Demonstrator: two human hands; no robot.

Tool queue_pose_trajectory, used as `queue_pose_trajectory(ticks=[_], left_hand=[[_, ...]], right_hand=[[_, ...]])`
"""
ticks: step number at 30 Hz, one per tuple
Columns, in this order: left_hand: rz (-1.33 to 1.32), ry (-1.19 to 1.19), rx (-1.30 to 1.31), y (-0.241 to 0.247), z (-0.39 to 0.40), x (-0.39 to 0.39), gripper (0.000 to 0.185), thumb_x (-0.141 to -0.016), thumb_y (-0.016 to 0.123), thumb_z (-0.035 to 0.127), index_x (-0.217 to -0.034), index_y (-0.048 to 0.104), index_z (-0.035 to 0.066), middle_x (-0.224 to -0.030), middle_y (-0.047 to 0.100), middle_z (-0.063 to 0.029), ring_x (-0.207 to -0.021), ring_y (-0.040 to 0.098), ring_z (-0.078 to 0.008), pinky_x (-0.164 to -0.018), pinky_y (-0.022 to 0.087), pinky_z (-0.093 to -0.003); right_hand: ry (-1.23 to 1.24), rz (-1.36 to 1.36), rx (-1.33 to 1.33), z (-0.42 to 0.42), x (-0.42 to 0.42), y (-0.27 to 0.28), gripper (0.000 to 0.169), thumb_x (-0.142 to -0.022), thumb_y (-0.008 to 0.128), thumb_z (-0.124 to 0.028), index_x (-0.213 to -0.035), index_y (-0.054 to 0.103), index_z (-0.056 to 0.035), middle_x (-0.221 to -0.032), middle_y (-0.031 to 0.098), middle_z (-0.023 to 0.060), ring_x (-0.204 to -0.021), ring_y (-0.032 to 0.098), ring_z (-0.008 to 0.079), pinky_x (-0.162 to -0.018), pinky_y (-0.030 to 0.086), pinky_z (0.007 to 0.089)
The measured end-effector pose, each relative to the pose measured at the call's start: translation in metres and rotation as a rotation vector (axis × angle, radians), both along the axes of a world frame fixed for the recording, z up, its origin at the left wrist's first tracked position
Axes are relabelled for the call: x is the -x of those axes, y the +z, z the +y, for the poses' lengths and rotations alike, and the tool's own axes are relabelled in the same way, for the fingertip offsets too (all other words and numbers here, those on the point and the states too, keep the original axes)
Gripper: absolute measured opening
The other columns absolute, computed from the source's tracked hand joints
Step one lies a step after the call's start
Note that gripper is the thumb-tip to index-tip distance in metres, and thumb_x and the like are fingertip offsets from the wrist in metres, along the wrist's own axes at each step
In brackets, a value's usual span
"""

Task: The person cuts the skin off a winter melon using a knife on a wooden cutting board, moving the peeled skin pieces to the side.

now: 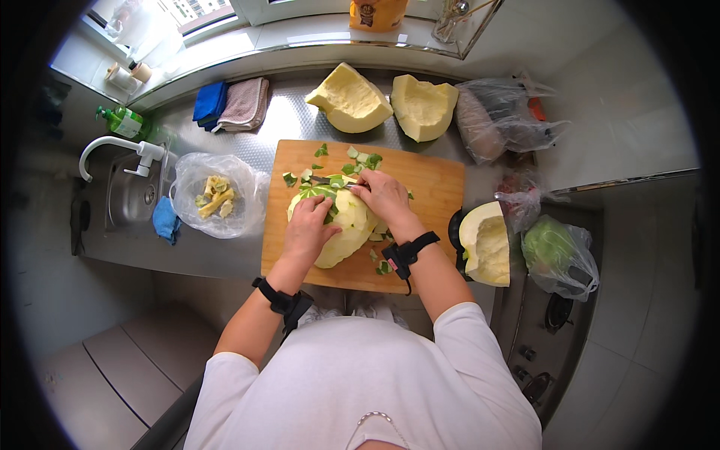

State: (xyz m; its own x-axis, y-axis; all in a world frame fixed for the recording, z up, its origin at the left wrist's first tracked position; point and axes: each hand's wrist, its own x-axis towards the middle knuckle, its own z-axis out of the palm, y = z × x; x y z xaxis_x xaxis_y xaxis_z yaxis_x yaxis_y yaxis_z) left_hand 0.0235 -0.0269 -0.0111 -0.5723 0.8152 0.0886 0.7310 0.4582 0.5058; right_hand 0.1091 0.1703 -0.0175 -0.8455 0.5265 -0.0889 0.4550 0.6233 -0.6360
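Note:
A partly peeled piece of melon or gourd (343, 233) lies on the wooden cutting board (439, 185), pale where the skin is off and green-striped at its upper left. My left hand (306, 228) rests on its left side with the fingers spread over it. In my right hand (387, 197) is a knife (322, 180), its dark blade pointing left across the piece's top edge at the green rind. Cut bits of green peel (363, 162) lie scattered on the board above the piece and to its lower right. The piece's underside is hidden.
Two peeled chunks (351, 101) sit behind the board; another (486, 244) is at its right. A plastic bag with scraps (216, 194) stands left, near a blue cloth (166, 220) and the sink (132, 194). Filled plastic bags (559, 253) and a stove (540, 349) are on the right.

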Motion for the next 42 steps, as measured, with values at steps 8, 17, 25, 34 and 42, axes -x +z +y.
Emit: queue_pose_trajectory(ticks=[8,17,25,34,42], left_hand=[[0.004,-0.009,-0.005,-0.002,-0.001,0.001,0.062,-0.068,0.088,0.019,-0.125,0.065,0.007,-0.126,0.062,-0.0119,-0.12,0.056,-0.0322,-0.1,0.049,-0.0401],[-0.018,-0.005,0.005,0.004,-0.002,0.0,0.062,-0.069,0.088,0.021,-0.125,0.065,0.008,-0.125,0.063,-0.0091,-0.12,0.056,-0.0301,-0.1,0.05,-0.0394],[-0.05,0.002,0.004,0.01,-0.002,-0.001,0.059,-0.071,0.087,0.02,-0.124,0.065,0.008,-0.126,0.062,-0.0106,-0.119,0.057,-0.0322,-0.1,0.049,-0.041],[-0.019,-0.015,-0.007,0.008,-0.003,-0.001,0.061,-0.07,0.087,0.022,-0.125,0.064,0.008,-0.126,0.062,-0.0091,-0.12,0.055,-0.0281,-0.099,0.05,-0.038],[-0.046,-0.003,-0.055,0.006,-0.004,0.001,0.06,-0.069,0.087,0.022,-0.122,0.065,0.009,-0.125,0.063,-0.0088,-0.12,0.057,-0.0297,-0.1,0.049,-0.0401]], right_hand=[[-0.018,-0.049,0.01,0.003,0.016,-0.008,0.026,-0.087,0.072,-0.038,-0.097,0.069,-0.0133,-0.095,0.072,0.0082,-0.092,0.068,0.0292,-0.074,0.052,0.043],[-0.115,-0.191,0.144,0.035,-0.015,-0.02,0.028,-0.088,0.072,-0.04,-0.097,0.07,-0.0135,-0.093,0.074,0.0082,-0.089,0.069,0.0279,-0.075,0.052,0.0424],[0.082,-0.107,0.109,0.024,-0.032,0.029,0.026,-0.088,0.074,-0.036,-0.097,0.069,-0.0119,-0.093,0.073,0.007,-0.088,0.069,0.0267,-0.072,0.052,0.0389],[0.231,-0.045,-0.034,0.022,0.0,0.023,0.024,-0.088,0.074,-0.034,-0.093,0.068,-0.0114,-0.087,0.071,0.0078,-0.085,0.068,0.029,-0.071,0.052,0.0421],[0.284,-0.081,0.115,0.033,0.005,0.024,0.024,-0.087,0.075,-0.032,-0.093,0.069,-0.0103,-0.087,0.072,0.0089,-0.083,0.068,0.0292,-0.071,0.052,0.0415]])
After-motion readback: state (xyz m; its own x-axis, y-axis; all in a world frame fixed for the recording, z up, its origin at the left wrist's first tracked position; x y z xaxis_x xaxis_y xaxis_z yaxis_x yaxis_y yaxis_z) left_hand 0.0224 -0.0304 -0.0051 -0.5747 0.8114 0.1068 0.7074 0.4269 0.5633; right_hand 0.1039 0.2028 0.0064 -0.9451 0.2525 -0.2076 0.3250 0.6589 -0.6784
